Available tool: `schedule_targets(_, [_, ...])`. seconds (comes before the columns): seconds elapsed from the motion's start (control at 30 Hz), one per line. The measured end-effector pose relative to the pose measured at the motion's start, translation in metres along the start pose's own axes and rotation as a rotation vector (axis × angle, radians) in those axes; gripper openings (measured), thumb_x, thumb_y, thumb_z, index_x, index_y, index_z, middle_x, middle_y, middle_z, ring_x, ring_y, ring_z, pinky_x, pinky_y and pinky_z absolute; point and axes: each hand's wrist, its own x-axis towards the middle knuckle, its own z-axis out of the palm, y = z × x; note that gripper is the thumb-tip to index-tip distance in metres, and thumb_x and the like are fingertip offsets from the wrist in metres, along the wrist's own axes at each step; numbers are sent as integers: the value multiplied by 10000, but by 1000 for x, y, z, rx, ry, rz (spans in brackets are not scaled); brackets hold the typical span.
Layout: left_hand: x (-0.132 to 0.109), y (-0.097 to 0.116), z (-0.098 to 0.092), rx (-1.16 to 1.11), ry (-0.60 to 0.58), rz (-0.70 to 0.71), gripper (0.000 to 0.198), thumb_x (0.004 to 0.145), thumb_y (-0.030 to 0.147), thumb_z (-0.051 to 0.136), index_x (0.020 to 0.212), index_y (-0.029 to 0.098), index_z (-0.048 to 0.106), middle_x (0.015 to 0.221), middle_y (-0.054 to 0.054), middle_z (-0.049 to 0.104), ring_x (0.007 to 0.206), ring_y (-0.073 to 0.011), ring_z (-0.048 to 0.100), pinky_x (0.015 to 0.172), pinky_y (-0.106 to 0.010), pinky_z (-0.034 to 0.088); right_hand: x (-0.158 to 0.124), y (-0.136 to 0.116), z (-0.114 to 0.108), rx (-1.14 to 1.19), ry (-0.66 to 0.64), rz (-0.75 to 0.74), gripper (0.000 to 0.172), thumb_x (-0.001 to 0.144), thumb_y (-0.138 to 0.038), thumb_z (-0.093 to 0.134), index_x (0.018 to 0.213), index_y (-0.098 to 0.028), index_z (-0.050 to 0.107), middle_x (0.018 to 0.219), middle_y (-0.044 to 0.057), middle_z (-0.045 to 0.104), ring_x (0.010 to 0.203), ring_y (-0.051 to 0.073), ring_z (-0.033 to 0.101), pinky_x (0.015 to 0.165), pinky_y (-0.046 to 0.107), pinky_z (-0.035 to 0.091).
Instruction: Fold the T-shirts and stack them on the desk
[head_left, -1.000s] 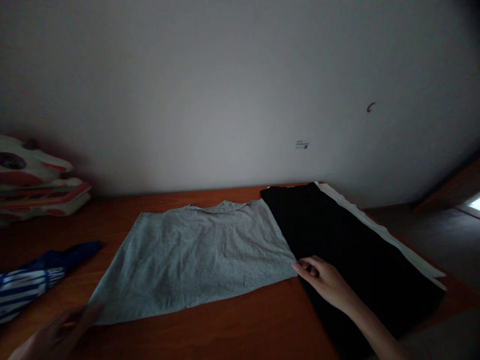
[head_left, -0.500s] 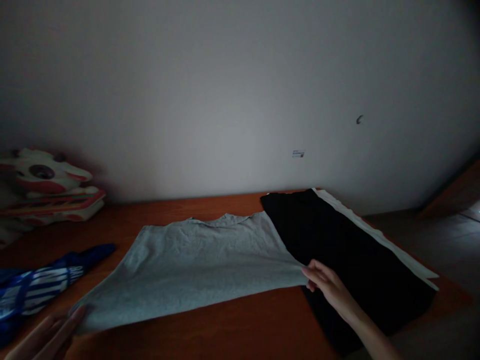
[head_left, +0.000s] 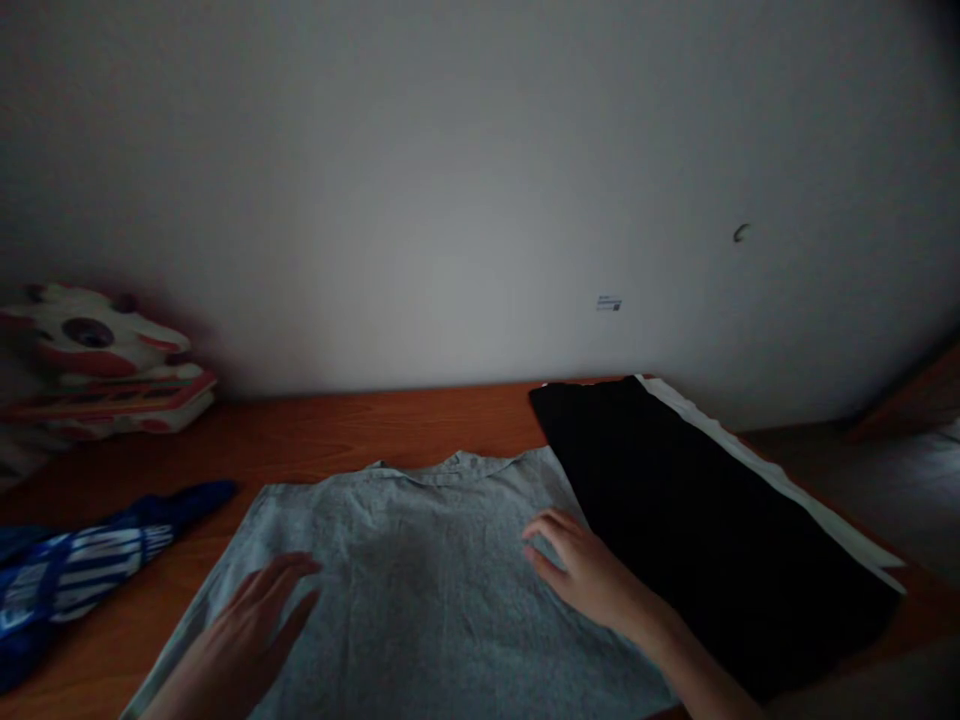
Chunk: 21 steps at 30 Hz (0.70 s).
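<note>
A grey shirt (head_left: 420, 590) lies spread on the wooden table, its neckline towards the wall and its lower part running out of view at the bottom. Over its left side is my left hand (head_left: 251, 615), fingers apart and holding nothing. My right hand (head_left: 574, 560) is over the right side, fingers loosely curved with a gap to the thumb, also holding nothing. Whether either hand touches the cloth I cannot tell. A folded black garment (head_left: 697, 520) lies along the shirt's right edge, with white cloth (head_left: 787, 480) showing from under its right side.
On the left of the wooden table (head_left: 322, 430) lies a blue garment with white lettering (head_left: 97, 570). A cow-shaped toy keyboard (head_left: 112, 370) stands behind it by the wall. The grey wall (head_left: 420, 200) bounds the table's back and carries a small label (head_left: 609, 303).
Both hands have let go of the shirt's lower corners and moved inward over it. The shirt, stretched and lifted before, now lies flatter and reaches further towards me.
</note>
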Motion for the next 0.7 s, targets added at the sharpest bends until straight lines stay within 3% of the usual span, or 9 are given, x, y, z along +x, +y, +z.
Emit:
schedule_targets(0.13, [66, 44, 34, -42, -83, 131, 446, 1001, 475, 370, 1250, 223, 640, 1320, -102, 674, 1213, -257, 643, 1020, -437, 544, 54, -11, 40, -165, -44, -135, 260, 950, -214, 552, 1189, -204, 655, 1251, 93, 641, 1200, 239, 581, 1050, 396, 455])
schedule_targets(0.23, [96, 54, 54, -66, -126, 170, 451, 1002, 459, 388, 1274, 184, 620, 1403, -138, 611, 1307, -272, 571, 1084, -465, 488, 80, -8, 56, -241, -58, -174, 311, 964, -224, 531, 1253, -209, 646, 1297, 90, 632, 1221, 236, 568, 1079, 405, 435])
schedule_targets(0.37, [115, 38, 68, -64, -124, 160, 505, 997, 484, 386, 1354, 178, 571, 1478, -159, 542, 1372, -310, 504, 1124, -523, 431, 96, 4, 61, -293, -21, -167, 393, 985, -289, 512, 1362, -203, 587, 1423, 116, 559, 1314, 247, 504, 1114, 412, 398])
schedule_targets(0.57, [127, 12, 68, -5, -161, 39, 591, 988, 536, 350, 1425, 180, 528, 1551, -149, 472, 1432, -305, 436, 1176, -550, 330, 110, 23, 61, -335, 23, -81, 435, 1017, -355, 459, 1432, -241, 521, 1572, 126, 413, 1428, 277, 387, 1150, 511, 311])
schedule_targets(0.7, [126, 10, 68, 28, -189, -10, 614, 991, 533, 336, 1468, 176, 483, 1567, -131, 449, 1466, -308, 379, 1206, -595, 243, 123, 30, 59, -339, 78, -88, 377, 1011, -256, 446, 1359, -259, 589, 1473, 112, 513, 1348, 261, 463, 1108, 454, 347])
